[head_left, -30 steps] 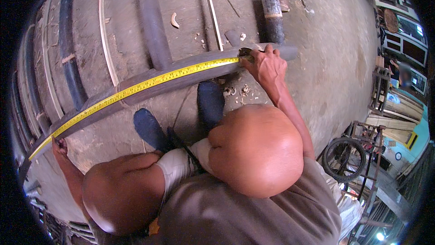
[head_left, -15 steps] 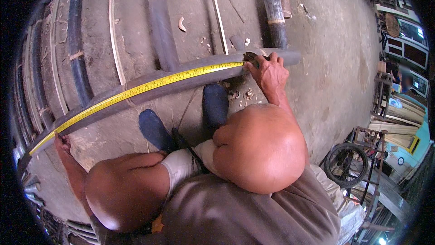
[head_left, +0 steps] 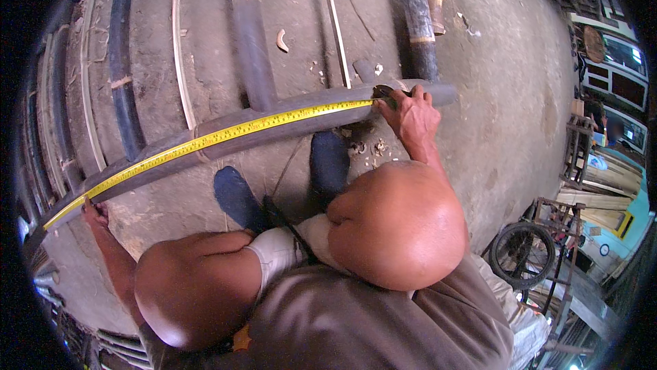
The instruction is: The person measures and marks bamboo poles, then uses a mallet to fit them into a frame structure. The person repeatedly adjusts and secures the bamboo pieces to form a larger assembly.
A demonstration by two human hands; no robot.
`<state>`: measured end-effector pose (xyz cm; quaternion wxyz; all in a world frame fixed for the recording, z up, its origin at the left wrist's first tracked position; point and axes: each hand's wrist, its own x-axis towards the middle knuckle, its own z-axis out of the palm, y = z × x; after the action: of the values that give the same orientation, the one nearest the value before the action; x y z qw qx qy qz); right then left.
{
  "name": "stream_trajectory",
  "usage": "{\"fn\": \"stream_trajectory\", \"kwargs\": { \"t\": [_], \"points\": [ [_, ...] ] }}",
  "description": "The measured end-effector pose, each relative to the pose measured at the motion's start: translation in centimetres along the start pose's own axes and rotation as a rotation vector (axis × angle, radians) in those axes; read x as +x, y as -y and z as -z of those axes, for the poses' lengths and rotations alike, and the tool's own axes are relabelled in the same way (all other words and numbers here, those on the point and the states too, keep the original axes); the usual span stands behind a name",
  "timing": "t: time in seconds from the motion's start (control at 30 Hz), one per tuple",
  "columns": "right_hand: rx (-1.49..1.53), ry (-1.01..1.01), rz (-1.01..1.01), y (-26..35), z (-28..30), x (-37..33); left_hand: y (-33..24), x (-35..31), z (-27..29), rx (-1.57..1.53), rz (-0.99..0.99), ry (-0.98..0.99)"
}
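A long dark bamboo pole (head_left: 236, 145) lies crosswise in front of me, its line bent by the lens. Along it stretches the yellow blade of a tape measure (head_left: 268, 121). At the pole's right part my right hand (head_left: 415, 121) is closed on the tape's dark case (head_left: 387, 92), thumb and fingers at the spot where the blade comes out. Far to the left my left hand (head_left: 95, 213) has curled fingers, with one fingertip pressing the blade against the pole. The blade runs on past that hand to the pole's left end.
Several bamboo poles (head_left: 254, 48) and thin pale strips (head_left: 179, 41) lie lengthwise beyond the measured pole. Wood chips (head_left: 380, 147) litter the floor by my blue footwear (head_left: 329, 158). At right stand a metal frame with a wheel (head_left: 522, 253) and stacked pale slats (head_left: 606, 182).
The whole view has shifted slightly right and down. Both hands keep their places on the tape and pole.
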<state>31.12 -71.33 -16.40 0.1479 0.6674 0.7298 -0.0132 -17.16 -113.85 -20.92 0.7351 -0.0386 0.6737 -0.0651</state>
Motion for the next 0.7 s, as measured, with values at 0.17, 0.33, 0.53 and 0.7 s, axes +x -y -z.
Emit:
{"fn": "stream_trajectory", "kwargs": {
  "t": [0.17, 0.33, 0.53, 0.7],
  "points": [
    [-0.028, 0.030, 0.020, -0.7, 0.0, 0.4, -2.6, 0.2, 0.0, 0.093, 0.110, 0.201],
    [-0.039, 0.070, 0.035, -0.7, 0.5, 0.8, -2.6, 0.4, -0.8, 0.100, 0.108, 0.243],
    [0.068, 0.066, 0.227, -1.4, 1.6, 0.6, -1.7, 0.9, -1.3, -0.006, -0.062, 0.132],
    [0.089, 0.102, 0.322, -0.8, 3.0, 1.9, -4.3, 4.2, 2.0, -0.249, -0.406, -0.290]
  ]
}}
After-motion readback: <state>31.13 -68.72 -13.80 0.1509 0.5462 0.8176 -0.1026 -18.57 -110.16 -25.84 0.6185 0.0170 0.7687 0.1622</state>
